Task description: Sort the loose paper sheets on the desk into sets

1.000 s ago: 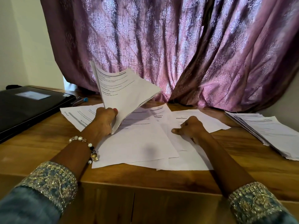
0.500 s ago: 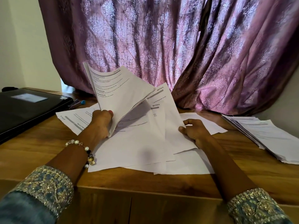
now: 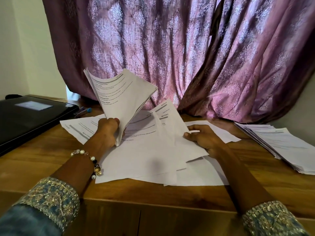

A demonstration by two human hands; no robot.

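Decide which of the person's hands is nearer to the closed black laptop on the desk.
Left. The left hand holds a bundle of sheets just to the right of the laptop; the right hand lifts a sheet farther right, past the loose papers.

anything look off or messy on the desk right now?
Nothing damaged. The loose sheets lie askew and overlapping mid-desk, as expected mid-sort. The stack at right is fanned, its near corner jutting past the desk edge.

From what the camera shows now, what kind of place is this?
Probably a home study corner: a wooden desk with printed paper sheets, a closed black laptop, and a purple curtain behind.
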